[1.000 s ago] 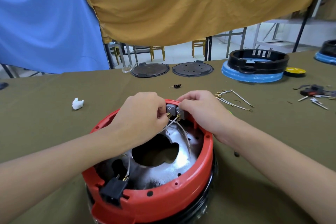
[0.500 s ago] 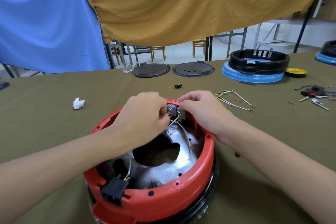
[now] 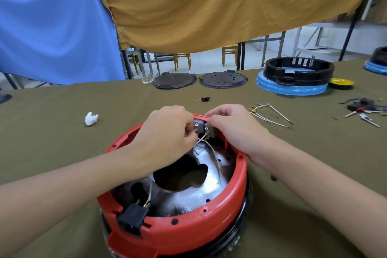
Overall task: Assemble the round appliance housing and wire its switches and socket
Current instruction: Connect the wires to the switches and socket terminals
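Observation:
A round red housing (image 3: pixel 209 222) stands on the table in front of me, with a shiny metal pan (image 3: pixel 201 195) inside it. Two grey switches (image 3: pixel 204 126) sit in its far rim, and white wires (image 3: pixel 212 151) run down from their brass terminals. My left hand (image 3: pixel 167 130) pinches a wire end at the left switch's terminal. Curled over the rim, my right hand (image 3: pixel 232 125) grips the right switch. A black socket (image 3: pixel 133 217) with a wire on it sits in the near rim.
Loose white wires (image 3: pixel 270 114) lie just right of my right hand. A white scrap (image 3: pixel 91 119) lies to the left. Two dark round plates (image 3: pixel 173 81), a black ring on a blue base (image 3: pixel 293 77), a yellow tape roll (image 3: pixel 341 83) and small parts (image 3: pixel 362 108) lie farther back and right.
Both hands stay at the switches on the far rim; only small finger shifts show. The housing has not moved.

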A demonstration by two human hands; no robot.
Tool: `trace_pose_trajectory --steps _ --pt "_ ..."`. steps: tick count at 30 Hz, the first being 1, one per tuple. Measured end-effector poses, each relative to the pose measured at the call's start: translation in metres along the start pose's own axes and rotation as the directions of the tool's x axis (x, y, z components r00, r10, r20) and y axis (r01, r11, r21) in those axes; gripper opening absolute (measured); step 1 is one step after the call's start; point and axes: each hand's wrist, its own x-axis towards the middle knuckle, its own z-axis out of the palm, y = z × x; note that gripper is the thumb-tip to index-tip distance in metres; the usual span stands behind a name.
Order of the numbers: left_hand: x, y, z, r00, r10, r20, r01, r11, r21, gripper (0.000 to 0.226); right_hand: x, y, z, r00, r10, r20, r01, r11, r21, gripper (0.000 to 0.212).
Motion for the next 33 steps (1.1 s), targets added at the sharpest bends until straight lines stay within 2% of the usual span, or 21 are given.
trace_pose_trajectory --steps 7,11,15,23,33 --pt "0.004 0.002 -0.001 0.997 -0.070 0.038 0.070 0.997 -0.022 0.017 0.000 0.001 0.000 1.000 0.003 0.000 -0.003 1.000 0.005 0.018" --pt "0.010 0.001 -0.002 0.978 -0.172 0.116 0.185 0.976 -0.116 0.015 0.001 0.001 0.000 1.000 0.001 -0.007 -0.001 1.000 0.010 0.017" --pt "0.011 0.000 -0.001 0.966 -0.212 0.146 0.236 0.957 -0.171 0.015 0.000 0.001 0.000 1.000 -0.002 -0.007 0.002 1.000 0.013 0.017" --pt "0.008 0.002 0.001 0.985 -0.153 0.078 0.160 0.983 -0.090 0.016 0.000 0.001 0.000 1.000 -0.003 -0.008 0.003 1.000 0.000 0.018" --pt "0.009 0.006 -0.003 0.985 -0.133 0.108 0.139 0.989 -0.052 0.013 0.000 0.000 0.000 1.000 0.000 -0.002 0.000 1.000 -0.005 0.018"
